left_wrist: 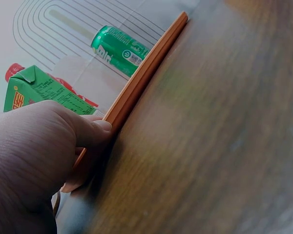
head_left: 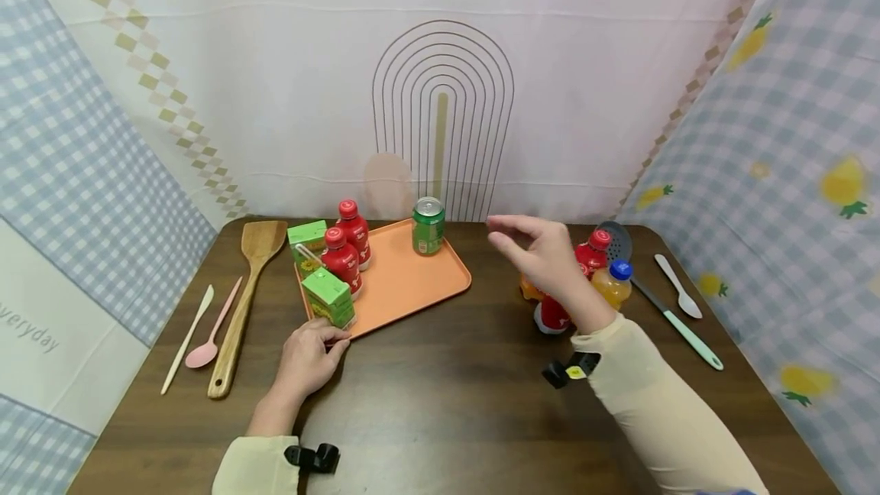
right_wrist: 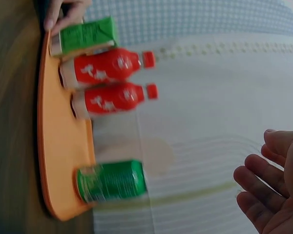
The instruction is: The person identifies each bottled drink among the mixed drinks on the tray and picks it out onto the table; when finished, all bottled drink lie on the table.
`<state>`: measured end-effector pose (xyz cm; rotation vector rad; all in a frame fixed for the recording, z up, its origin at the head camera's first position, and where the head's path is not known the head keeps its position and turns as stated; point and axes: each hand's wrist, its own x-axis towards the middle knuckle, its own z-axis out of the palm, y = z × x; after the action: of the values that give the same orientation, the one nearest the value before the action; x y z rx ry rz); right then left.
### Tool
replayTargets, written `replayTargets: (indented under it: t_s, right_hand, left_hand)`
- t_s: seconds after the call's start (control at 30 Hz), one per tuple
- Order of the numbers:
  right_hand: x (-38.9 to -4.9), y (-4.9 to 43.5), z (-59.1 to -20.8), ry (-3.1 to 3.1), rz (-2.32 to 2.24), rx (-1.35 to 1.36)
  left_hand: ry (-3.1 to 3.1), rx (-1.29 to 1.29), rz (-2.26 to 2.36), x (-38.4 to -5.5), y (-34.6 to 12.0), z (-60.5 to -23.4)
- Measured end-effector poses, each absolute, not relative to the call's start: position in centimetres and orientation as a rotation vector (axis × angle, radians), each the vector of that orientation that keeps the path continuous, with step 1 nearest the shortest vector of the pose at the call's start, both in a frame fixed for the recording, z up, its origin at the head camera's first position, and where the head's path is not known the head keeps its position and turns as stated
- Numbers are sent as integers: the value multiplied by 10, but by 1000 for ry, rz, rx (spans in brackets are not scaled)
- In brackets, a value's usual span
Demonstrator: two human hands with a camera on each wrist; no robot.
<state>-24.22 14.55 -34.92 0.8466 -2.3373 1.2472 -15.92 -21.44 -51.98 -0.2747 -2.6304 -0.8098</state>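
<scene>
An orange tray [head_left: 406,281] lies at the back of the table. My left hand [head_left: 311,357] grips its near left corner, thumb [left_wrist: 101,126] on the rim. Right beside that hand stands a green drink carton [head_left: 330,298] on the tray. Behind it are two red bottles [head_left: 342,262] and a second green carton [head_left: 305,235] with a white straw in front of it. A green can [head_left: 428,229] stands upright at the tray's far right corner. My right hand [head_left: 546,254] hovers right of the tray, holding nothing, fingers loosely bent and thumb apart.
Partly hidden behind my right forearm are red bottles [head_left: 595,249] and a blue-capped bottle of orange drink [head_left: 612,285]. A slotted turner [head_left: 687,331] and white spoon [head_left: 681,289] lie at the right. A wooden spatula [head_left: 250,289], pink spoon [head_left: 202,354] and pale knife [head_left: 189,338] lie left.
</scene>
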Motion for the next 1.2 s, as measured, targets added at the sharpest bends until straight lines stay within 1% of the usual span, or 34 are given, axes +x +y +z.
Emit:
replayTargets:
  t_s: [0.1,0.27,0.7,0.97,1.07,1.2]
  right_hand:
    - [-252,125,-358,-2339,1312,898]
    - [-259,87,-365,-2371,1441,962]
    - [-281,-7,-385,-2508,1546,1092]
    - [-293,-44,-382,-2545,1664,1055]
    - [-294,-54,-386,-2561,1710,1068]
    - [-296,-65,-396,-2597,1660,1105]
  left_hand:
    - [-2631,-275,-812,-160,-215,-521]
    - [-2637,-274,-806,-160,-215,-520]
    - [-2647,-264,-803,-165,-210,-519]
    - [-2625,-285,-808,-165,-209,-519]
    - [-2621,-277,-810,-164,-211,-520]
    - [-2637,-256,-813,-162,-214,-521]
